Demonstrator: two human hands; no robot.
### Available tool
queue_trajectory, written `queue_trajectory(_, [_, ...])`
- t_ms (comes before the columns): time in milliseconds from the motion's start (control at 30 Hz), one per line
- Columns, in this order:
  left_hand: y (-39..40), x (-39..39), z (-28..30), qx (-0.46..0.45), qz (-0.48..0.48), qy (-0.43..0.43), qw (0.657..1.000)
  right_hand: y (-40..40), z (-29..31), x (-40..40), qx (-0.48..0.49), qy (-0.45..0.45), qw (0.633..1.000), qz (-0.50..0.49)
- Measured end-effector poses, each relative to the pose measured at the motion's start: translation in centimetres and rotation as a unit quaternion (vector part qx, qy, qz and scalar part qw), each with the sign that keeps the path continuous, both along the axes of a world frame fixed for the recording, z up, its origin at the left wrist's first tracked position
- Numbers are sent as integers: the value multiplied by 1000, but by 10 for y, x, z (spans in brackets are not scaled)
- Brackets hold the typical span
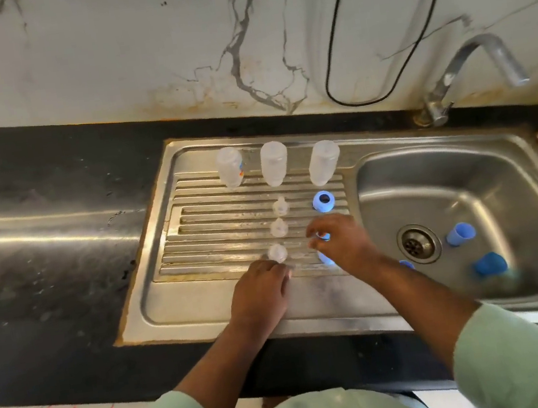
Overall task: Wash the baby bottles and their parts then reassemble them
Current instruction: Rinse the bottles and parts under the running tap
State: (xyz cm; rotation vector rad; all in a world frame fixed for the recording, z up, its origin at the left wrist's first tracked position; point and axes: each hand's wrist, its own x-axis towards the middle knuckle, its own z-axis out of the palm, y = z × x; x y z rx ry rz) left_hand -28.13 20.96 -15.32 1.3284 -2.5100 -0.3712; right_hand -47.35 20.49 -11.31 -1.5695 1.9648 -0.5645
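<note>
while three clear bottles (pixel 275 168) stand inverted along the drainboard's (pixel 229 223) far edge, the right hand (pixel 338 240) pinches a blue collar (pixel 324 237). the left hand (pixel 261 291), fingers curled, touches the nearest clear teat (pixel 277 252); whether it grasps it cannot be told. blue caps (pixel 460 234) lie in the sink basin (pixel 458 184).

Bottles (pixel 275 168) behind teats (pixel 279 227) — drainboard (pixel 201 227).

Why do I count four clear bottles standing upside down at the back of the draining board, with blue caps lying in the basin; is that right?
Not quite: the head view shows three clear bottles, not four: one on the left, one in the middle and one on the right, upside down at the back of the draining board. Blue caps do lie in the basin.
</note>
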Motion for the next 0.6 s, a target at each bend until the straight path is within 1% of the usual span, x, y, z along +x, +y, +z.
queue_trajectory(67, [4,-20,0,-30,-41,45,998,18,8,-31,-18,-1,998,-55])
queue_trajectory(133, [8,-48,5,-37,-83,72,993,35,9,-71,-24,13,995,-94])
queue_trajectory(200, [13,-79,11,-37,-128,74,988,47,3,-111,11,37,993,-110])
queue_trajectory(267, [17,-111,13,-20,-163,70,984,54,-15,-149,59,41,992,-104])
queue_trajectory(333, [22,-144,10,15,-180,73,981,61,-40,-183,91,41,994,-49])
queue_trajectory(367, [25,-160,8,33,-178,72,981,62,-52,-194,108,60,992,-8])
queue_trajectory(433, [27,-195,2,75,-159,46,983,62,-73,-215,175,103,976,75])
queue_trajectory(533, [24,-241,-6,144,-89,10,985,56,-103,-230,236,146,941,195])
queue_trajectory(567, [23,-251,-10,170,-56,6,984,55,-113,-230,246,145,933,221])
queue_trajectory(600, [21,-265,-15,196,-16,0,980,53,-126,-233,253,120,931,232])
